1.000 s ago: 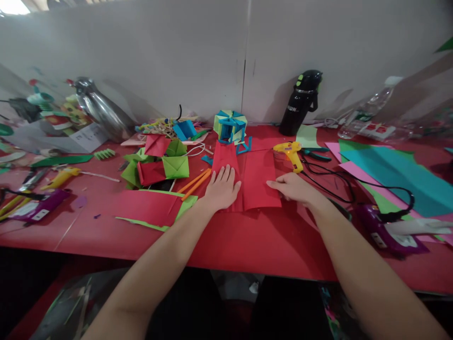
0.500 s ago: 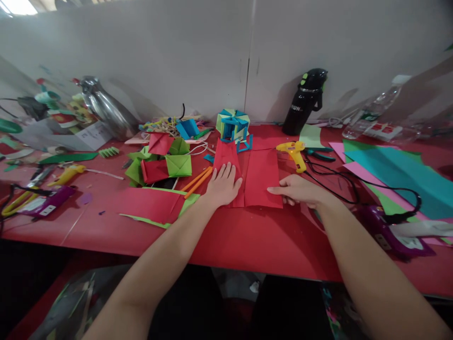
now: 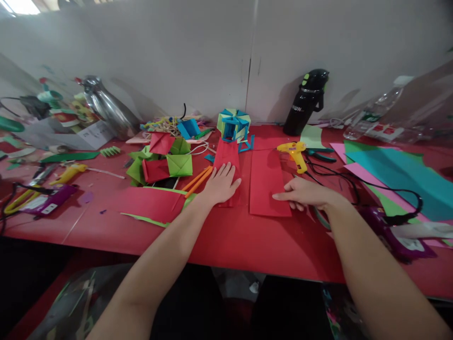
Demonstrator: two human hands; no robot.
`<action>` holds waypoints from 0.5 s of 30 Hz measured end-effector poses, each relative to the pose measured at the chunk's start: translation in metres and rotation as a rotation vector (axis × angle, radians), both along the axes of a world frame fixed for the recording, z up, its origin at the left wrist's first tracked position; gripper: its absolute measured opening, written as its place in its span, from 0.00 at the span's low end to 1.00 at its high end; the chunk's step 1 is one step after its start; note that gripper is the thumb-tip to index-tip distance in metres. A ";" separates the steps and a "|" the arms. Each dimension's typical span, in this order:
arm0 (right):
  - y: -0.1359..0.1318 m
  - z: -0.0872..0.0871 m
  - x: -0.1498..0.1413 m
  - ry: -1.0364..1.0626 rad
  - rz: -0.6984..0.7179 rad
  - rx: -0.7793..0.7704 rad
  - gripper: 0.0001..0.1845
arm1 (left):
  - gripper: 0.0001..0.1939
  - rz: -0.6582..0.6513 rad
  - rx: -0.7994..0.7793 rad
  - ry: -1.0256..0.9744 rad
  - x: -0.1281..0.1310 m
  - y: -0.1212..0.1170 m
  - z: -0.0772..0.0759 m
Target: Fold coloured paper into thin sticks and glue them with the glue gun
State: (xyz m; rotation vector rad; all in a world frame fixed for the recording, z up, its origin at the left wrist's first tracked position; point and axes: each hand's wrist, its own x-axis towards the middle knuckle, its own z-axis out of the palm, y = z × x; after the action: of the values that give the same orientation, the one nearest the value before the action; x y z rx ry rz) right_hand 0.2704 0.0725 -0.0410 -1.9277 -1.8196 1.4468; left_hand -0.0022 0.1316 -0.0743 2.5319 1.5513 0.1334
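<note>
Fingers spread, my left hand (image 3: 221, 184) lies flat on a narrow strip of red paper (image 3: 226, 150) in the middle of the table. My right hand (image 3: 304, 192) pinches the right edge of a wider red paper sheet (image 3: 268, 182), thumb on top and fingers beneath. A gap of table shows between the two papers. Just beyond the left strip stands a blue and pale-green folded-paper piece (image 3: 233, 125). A yellow glue gun (image 3: 293, 153) lies at the top right corner of the sheet.
Left of my left hand are orange sticks (image 3: 198, 181), folded red and green paper squares (image 3: 179, 165) and a flat red sheet (image 3: 145, 204). Pliers (image 3: 320, 155), a black flask (image 3: 306, 101), a cord and coloured paper (image 3: 399, 174) are at the right. A metal jug (image 3: 108, 108) stands back left.
My right hand has drawn the wider red sheet to the right and toward me, widening the gap beside the narrow strip. The left hand has stayed on its strip.
</note>
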 end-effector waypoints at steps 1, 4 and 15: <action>-0.002 0.003 0.000 0.001 0.068 -0.039 0.30 | 0.30 0.015 0.028 -0.019 -0.002 0.001 0.002; -0.006 0.010 -0.001 0.022 0.264 -0.149 0.33 | 0.23 0.209 0.194 -0.079 -0.008 0.005 0.012; 0.002 -0.008 -0.011 -0.001 -0.018 0.500 0.31 | 0.23 0.434 0.193 -0.102 -0.020 0.015 0.020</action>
State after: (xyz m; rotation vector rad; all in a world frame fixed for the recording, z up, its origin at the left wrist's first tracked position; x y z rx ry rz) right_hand 0.2592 0.0748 -0.0488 -1.6809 -1.9221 0.8674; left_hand -0.0218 0.1461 -0.0542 2.2300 2.1079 0.4790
